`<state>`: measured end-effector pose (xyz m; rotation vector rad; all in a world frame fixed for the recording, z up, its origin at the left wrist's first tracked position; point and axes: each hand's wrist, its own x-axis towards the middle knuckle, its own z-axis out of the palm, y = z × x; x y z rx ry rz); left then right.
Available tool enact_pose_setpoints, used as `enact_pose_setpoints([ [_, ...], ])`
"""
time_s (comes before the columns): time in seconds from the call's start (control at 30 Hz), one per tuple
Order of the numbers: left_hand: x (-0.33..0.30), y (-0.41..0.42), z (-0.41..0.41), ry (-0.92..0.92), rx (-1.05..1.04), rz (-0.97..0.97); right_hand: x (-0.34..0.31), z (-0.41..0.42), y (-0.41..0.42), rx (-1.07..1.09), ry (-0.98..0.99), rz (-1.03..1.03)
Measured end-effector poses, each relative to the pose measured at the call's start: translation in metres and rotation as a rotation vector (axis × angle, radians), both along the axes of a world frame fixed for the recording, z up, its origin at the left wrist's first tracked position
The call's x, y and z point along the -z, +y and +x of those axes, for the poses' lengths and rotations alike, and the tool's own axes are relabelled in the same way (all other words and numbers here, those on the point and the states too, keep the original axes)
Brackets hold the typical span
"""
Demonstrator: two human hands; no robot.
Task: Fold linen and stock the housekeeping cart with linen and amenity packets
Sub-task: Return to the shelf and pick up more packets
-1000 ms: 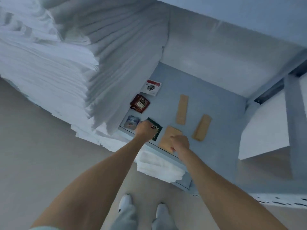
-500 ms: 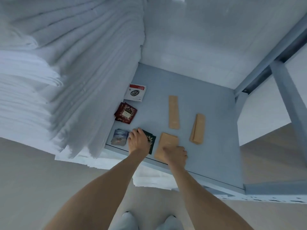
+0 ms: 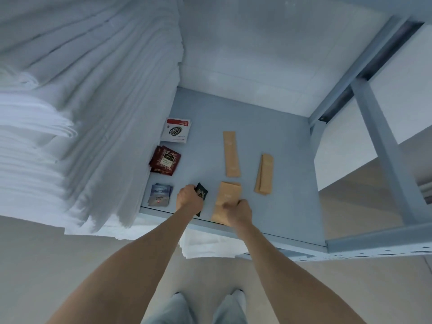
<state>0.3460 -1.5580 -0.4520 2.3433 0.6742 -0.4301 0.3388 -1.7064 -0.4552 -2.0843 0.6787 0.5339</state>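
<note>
On the grey cart shelf my left hand grips a dark green packet near the front edge. My right hand holds the near end of a tan paper packet beside it. Two more tan packets lie further in, one long and one to the right. Along the left side lie a blue-grey packet pile, dark red tea packets and a white packet with a red strip. A tall stack of folded white linen fills the shelf's left part.
Folded white linen shows on a lower level under the shelf's front edge. Grey metal frame posts stand at the right. The beige floor and my shoes are below.
The view has shifted a little. My left hand has lifted and tilted the dark green packet, which lay flat under it before. My right hand stays on the tan packet.
</note>
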Motion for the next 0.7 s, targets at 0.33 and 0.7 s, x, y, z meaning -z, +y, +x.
enact_pose_setpoints([
  [0.33,-0.076,-0.022,-0.019,-0.1,-0.435,-1.047,-0.072,-0.038,-0.04,0.332,-0.155,0.49],
  [0.7,-0.137,-0.097,-0.076,-0.009,-0.111,-1.264,-0.137,-0.106,-0.107,0.379,-0.348,0.571],
])
